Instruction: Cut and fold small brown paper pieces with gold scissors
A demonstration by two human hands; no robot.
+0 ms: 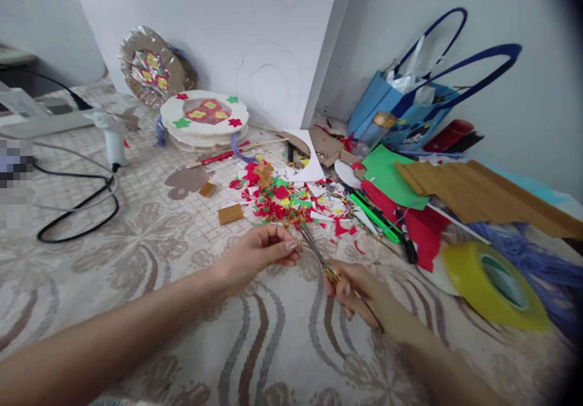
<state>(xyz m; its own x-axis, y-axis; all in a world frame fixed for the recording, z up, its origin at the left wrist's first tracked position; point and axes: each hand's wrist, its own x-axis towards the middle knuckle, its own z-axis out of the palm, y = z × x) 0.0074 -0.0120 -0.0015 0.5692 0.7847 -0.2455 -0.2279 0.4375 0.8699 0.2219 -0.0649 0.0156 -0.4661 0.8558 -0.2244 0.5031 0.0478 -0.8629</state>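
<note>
My right hand [357, 294] is closed round the gold handles of a small pair of scissors [314, 249], whose blades point up and left. My left hand [259, 253] pinches something small right at the blade tips; I cannot make out what it is. Just beyond both hands lies a heap of red, green, yellow and white paper scraps [291, 199] on the patterned cloth.
A glue gun [112, 136] with black cable stands at the left. Decorated round plates [204, 118] are stacked near the white board. At right lie green and red paper [392, 175], brown corrugated card [483, 193], pens [378, 218], a yellow tape roll [496, 284] and a blue bag [410, 108].
</note>
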